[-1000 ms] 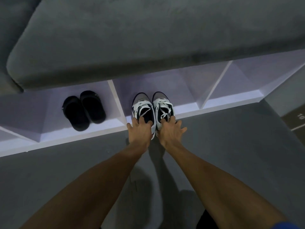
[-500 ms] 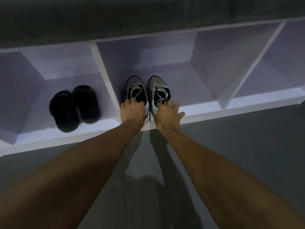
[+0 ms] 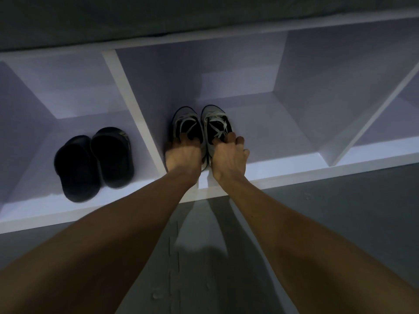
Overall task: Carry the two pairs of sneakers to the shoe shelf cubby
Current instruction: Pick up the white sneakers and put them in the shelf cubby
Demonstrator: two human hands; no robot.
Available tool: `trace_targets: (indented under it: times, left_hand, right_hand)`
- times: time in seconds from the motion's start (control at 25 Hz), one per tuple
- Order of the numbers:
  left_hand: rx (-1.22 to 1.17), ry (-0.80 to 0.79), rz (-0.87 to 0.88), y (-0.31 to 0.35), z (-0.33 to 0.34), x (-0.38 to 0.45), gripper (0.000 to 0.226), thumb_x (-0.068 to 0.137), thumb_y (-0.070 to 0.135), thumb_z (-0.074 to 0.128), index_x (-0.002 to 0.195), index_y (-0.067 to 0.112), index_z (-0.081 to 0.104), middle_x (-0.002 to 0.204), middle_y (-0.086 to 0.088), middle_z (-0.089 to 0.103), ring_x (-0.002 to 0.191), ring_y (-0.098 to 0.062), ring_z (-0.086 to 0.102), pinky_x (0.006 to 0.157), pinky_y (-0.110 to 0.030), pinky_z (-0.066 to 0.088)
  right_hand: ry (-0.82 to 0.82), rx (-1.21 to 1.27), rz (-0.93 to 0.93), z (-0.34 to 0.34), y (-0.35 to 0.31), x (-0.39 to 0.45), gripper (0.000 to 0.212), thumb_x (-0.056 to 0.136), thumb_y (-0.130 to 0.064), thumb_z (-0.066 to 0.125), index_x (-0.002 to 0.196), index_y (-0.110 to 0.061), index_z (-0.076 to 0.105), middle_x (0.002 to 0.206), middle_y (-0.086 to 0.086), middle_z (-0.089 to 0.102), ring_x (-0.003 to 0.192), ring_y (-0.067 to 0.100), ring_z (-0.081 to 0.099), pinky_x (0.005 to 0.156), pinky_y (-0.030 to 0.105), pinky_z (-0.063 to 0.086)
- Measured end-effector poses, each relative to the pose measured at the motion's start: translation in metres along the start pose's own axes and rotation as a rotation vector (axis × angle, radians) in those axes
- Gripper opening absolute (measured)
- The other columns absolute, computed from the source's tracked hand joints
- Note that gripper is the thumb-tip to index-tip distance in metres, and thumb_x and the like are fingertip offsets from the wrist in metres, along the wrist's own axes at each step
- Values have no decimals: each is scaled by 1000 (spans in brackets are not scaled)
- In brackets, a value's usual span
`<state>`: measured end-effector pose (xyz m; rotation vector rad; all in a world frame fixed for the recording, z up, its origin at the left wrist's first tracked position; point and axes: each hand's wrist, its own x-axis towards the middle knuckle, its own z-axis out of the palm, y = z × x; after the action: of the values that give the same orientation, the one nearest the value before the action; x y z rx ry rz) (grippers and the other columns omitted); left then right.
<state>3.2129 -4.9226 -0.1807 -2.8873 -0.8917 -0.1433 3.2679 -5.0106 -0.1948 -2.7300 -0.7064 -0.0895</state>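
Seating the pair of grey-and-white laced sneakers (image 3: 201,130) squarely in the white shelf cubby (image 3: 260,173), left hand (image 3: 182,158) and right hand (image 3: 229,158) each hook curled fingers (image 3: 231,138) over a heel collar; best nudge both heels inward evenly, then release.
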Motion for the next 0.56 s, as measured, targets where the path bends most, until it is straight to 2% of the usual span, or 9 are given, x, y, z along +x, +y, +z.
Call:
trace_targets:
  times: [0.08,0.16,0.24,0.32,0.4,0.44,0.48,0.56]
  left_hand:
    - [-7,15,2,-2,2,1,33,90,13,66,122,15,57,125,-17,52,103,-33,57,75,-40,44]
    - [-5,21,0,-3,5,-2,37,89,13,66,125,16,55,125,-15,52,102,-32,57,75,-38,44]
    - [-37,-15,15,-4,3,-5,49,88,13,65,133,18,47,128,-15,48,106,-33,55,79,-40,46]
    - [-126,-68,46,-6,-7,-9,69,86,17,68,144,24,31,136,-16,41,117,-37,48,86,-44,47]
    - [-174,-81,98,-10,-33,-18,84,84,29,72,149,31,19,149,-14,28,133,-40,33,99,-50,42]
    - [-186,-85,124,-13,-51,-22,84,84,35,71,150,33,19,153,-12,22,138,-40,27,104,-52,39]
    - [-206,-92,153,-16,-72,-28,81,84,38,69,149,32,22,155,-11,21,139,-40,25,107,-52,37]
    - [-276,-129,202,-28,-126,-49,69,85,37,64,145,28,32,151,-14,32,133,-39,35,106,-50,39]
  right_hand:
    - [13,-8,-15,2,0,2,43,85,-5,66,125,-20,60,131,13,48,122,35,38,91,45,39]
    - [-17,-31,-36,0,3,2,48,86,-9,67,130,-21,55,133,12,48,124,35,38,92,45,38]
    - [-118,-64,-64,-6,5,2,61,86,-17,71,141,-25,44,139,11,44,127,35,36,93,46,36]
    - [-234,-74,-61,-21,3,1,77,87,-28,72,151,-31,28,151,11,32,133,36,32,97,49,32]
    - [-270,-46,-60,-47,-5,-4,81,91,-35,69,154,-35,19,162,11,17,146,38,15,106,56,24]
    - [-253,-29,-78,-64,-11,-9,79,93,-37,64,155,-37,14,164,11,10,149,38,4,110,60,17]
    - [-221,-11,-108,-85,-17,-16,76,96,-41,57,155,-39,9,166,10,6,150,37,-5,112,62,11]
    - [-216,36,-156,-138,-33,-39,73,96,-49,47,155,-41,4,166,8,3,150,34,-10,113,65,6]
